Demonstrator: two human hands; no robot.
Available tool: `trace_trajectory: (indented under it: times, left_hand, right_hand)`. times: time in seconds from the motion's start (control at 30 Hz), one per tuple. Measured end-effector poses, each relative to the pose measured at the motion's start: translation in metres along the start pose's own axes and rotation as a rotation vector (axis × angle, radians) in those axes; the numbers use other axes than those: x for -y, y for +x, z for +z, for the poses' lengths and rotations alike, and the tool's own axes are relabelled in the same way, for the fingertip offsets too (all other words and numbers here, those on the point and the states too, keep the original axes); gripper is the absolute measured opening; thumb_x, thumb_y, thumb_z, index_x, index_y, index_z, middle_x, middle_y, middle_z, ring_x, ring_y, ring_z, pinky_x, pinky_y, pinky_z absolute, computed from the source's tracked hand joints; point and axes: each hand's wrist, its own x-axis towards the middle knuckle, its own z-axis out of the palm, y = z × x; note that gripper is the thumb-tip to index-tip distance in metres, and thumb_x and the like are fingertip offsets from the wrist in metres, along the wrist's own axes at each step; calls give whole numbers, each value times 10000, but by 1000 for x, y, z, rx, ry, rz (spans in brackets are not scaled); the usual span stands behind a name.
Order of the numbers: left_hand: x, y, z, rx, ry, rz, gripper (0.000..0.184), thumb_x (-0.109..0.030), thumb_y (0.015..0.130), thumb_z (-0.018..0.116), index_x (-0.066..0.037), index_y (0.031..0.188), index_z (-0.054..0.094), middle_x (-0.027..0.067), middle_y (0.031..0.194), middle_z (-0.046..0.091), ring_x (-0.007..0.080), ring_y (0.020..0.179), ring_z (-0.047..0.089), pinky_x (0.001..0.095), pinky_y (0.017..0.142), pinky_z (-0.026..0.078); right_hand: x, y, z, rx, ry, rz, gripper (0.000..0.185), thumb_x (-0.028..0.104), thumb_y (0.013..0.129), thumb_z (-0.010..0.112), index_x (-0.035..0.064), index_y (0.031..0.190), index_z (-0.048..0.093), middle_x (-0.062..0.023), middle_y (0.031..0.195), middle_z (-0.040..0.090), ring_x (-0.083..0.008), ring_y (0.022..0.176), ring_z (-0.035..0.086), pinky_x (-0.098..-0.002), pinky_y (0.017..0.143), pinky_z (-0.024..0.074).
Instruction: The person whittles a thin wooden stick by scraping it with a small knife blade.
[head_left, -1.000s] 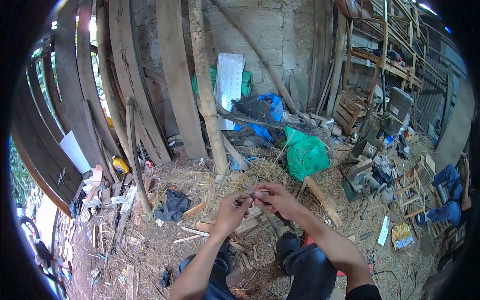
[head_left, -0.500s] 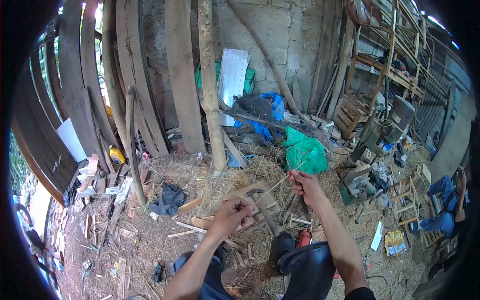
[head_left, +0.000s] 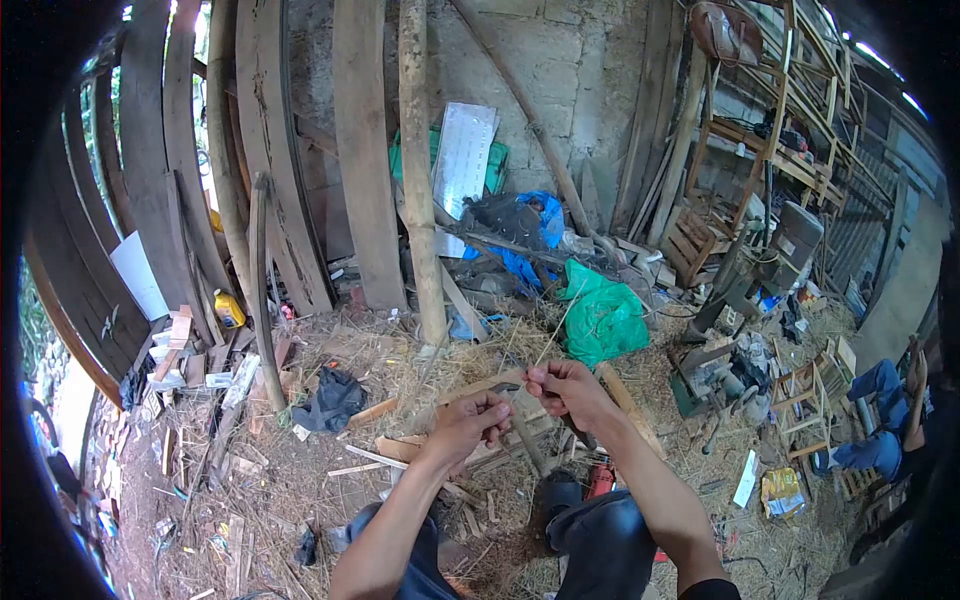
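My left hand is closed, thumb and fingertips pinched on what looks like one end of a thin pale strip. Close beside it, my right hand pinches the same strip, whose free end sticks up past the fingers. A dark, narrow object shows under my right palm; its kind is unclear. Below and between the hands, a hammer lies by some wooden pieces, its head partly hidden by my fingers.
A green plastic bag lies ahead on the straw-strewn ground. A wooden post stands before the block wall. Black cloth and a yellow bottle are leftward. At right are a machine and a seated person.
My right hand has moved down and left, closer to my left hand. The strip now points up beyond the right fingers, with only a short stretch between the hands.
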Motion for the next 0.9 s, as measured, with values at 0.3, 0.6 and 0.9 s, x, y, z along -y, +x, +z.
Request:
trace_trajectory:
  times: [0.3,0.6,0.9]
  left_hand:
    - [9,5,7,-40,32,54,124,-117,888,589,3,920,581,26,733,539,82,580,493,220,529,406]
    - [13,2,-4,-89,14,24,101,-97,885,578,4,894,582,20,720,533,78,584,488,218,533,402]
    - [5,-8,-2,-50,6,-10,113,-100,877,593,10,900,581,23,717,535,80,575,483,215,516,400]
  right_hand:
    - [6,1,-12,-35,-183,-3,175,206,919,572,44,874,619,38,683,553,-21,494,375,-184,426,259]
    - [1,-4,15,-160,-461,6,173,217,908,590,53,862,617,30,668,542,-28,506,389,-194,425,285]
    - [-16,11,0,-176,-454,-16,200,193,918,572,27,806,566,12,678,543,-25,471,362,-198,409,260]
